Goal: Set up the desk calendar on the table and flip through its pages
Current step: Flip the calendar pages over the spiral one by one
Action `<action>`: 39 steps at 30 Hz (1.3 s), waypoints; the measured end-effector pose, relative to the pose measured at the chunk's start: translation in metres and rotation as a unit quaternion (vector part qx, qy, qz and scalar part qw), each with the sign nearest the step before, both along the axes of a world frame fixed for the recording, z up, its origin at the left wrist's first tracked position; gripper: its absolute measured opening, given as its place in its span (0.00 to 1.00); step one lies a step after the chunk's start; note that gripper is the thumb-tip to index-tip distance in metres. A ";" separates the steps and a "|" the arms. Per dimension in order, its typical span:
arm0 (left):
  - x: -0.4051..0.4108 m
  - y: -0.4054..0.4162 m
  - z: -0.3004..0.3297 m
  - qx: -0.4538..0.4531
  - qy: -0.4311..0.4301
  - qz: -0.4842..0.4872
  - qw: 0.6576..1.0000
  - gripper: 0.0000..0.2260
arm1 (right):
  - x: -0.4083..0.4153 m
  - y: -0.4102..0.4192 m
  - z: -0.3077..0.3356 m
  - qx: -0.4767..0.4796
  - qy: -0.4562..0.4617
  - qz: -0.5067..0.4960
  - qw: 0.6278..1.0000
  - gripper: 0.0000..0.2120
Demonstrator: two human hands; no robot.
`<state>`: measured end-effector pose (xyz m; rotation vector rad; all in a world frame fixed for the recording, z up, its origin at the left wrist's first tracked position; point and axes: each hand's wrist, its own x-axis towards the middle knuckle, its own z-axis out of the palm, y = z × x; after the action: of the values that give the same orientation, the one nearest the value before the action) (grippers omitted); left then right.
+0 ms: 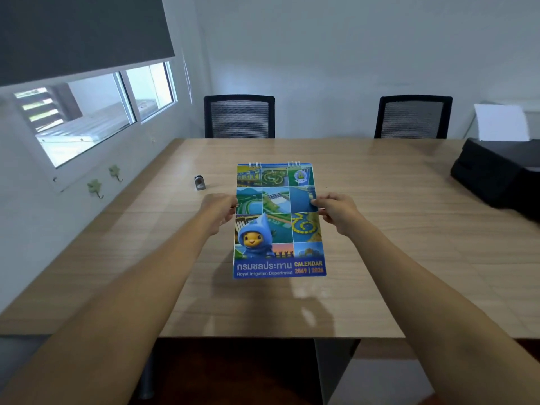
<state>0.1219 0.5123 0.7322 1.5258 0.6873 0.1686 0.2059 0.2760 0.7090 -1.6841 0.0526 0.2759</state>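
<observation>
A tall desk calendar (279, 220) with a blue cover of photo tiles, a cartoon mascot and wire binding at its top is held above the wooden table (380, 258). It casts a shadow on the tabletop beneath it. My left hand (220, 210) grips its left edge at mid-height. My right hand (336, 211) pinches its right edge at the same height, thumb on the cover. The calendar looks folded flat, cover facing me.
A small grey metal object (200, 182) stands on the table left of the calendar. A black printer (496, 173) with white paper sits at the right edge. Two black mesh chairs (239, 116) (413, 116) stand behind the far side. A window is on the left wall.
</observation>
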 end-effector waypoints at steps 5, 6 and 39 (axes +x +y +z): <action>0.001 0.004 0.007 0.020 -0.002 -0.008 1.000 0.05 | -0.003 -0.005 0.011 -0.001 0.010 0.009 1.000 0.09; 0.001 0.004 0.008 0.022 0.002 -0.007 1.000 0.05 | -0.005 -0.005 0.012 -0.010 0.010 0.010 1.000 0.09; 0.006 0.012 0.072 0.046 0.018 -0.122 0.991 0.28 | -0.001 -0.019 0.071 0.062 0.071 0.172 0.981 0.35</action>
<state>0.1275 0.5242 0.8045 1.6909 0.5216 -0.0116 0.2048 0.2565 0.7796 -1.5427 -0.1490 0.6470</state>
